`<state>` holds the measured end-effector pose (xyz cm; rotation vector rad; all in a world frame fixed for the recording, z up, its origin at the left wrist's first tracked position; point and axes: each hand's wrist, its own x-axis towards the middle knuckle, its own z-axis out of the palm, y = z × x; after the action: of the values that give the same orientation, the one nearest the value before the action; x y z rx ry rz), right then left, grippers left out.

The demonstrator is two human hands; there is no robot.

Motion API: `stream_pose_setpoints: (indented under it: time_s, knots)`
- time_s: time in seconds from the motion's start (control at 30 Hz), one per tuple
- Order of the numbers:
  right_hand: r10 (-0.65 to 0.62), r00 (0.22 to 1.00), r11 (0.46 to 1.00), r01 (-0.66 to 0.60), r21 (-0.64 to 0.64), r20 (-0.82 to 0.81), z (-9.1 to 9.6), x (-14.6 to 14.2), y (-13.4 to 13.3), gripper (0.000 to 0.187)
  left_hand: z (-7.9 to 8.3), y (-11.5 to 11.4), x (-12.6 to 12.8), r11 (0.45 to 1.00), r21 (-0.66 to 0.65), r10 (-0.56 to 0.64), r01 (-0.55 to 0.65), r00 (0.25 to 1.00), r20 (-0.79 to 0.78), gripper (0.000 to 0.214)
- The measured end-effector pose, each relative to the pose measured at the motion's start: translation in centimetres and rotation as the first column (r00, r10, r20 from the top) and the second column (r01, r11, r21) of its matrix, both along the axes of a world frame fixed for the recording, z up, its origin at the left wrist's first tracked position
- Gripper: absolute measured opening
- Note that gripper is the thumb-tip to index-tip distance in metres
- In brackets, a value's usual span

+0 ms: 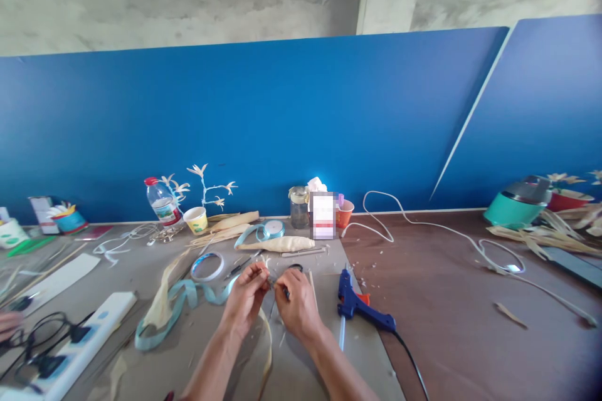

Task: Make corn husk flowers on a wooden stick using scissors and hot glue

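Observation:
My left hand (244, 301) is closed in a pinch on a small pale piece (266, 260), which looks like dried husk and is mostly hidden by the fingers. Close beside it, my right hand (298, 304) curls around what look like black-handled scissors (286, 292); their blades are hard to make out. The fingertips of both hands nearly meet above the grey mat (348, 351). Below them a long husk strip (268, 341) hangs or lies. Light-blue ribbon (176, 307) and a roll of tape (207, 267) are left of my hands.
A blue glue gun (360, 304) with its cord lies on the right. Behind stand a glass jar (299, 208), an orange cup (345, 214) and a yellow cup (195, 220) with husk flowers. At left are a power strip (106, 319) and another person's hand (9, 326).

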<state>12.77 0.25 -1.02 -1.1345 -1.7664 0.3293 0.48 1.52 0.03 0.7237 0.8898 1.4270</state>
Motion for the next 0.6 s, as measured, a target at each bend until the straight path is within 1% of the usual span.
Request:
stream_pose_setpoints:
  time_s: [0.1,0.27,0.43,0.6]
  knots:
    - [-0.003,1.0,1.0,0.003,-0.008,-0.003,-0.01,-0.03,0.01,0.019,-0.16,0.1,-0.06,1.0,-0.005,0.007,-0.007,1.0,-0.026,0.029]
    - [0.001,1.0,1.0,-0.001,-0.014,-0.007,-0.07,0.0,0.0,0.018,-0.21,0.11,-0.09,1.0,0.006,0.022,-0.021,0.997,-0.078,0.022]
    - [-0.007,1.0,1.0,0.007,0.009,-0.016,-0.28,-0.03,0.16,0.019,-0.34,0.18,-0.23,1.0,0.008,-0.023,0.024,0.995,-0.097,0.021]
    - [-0.005,1.0,1.0,0.005,0.016,-0.011,-0.28,0.0,0.18,0.019,-0.26,0.06,-0.3,0.999,0.005,-0.044,0.044,0.994,-0.1,0.022]
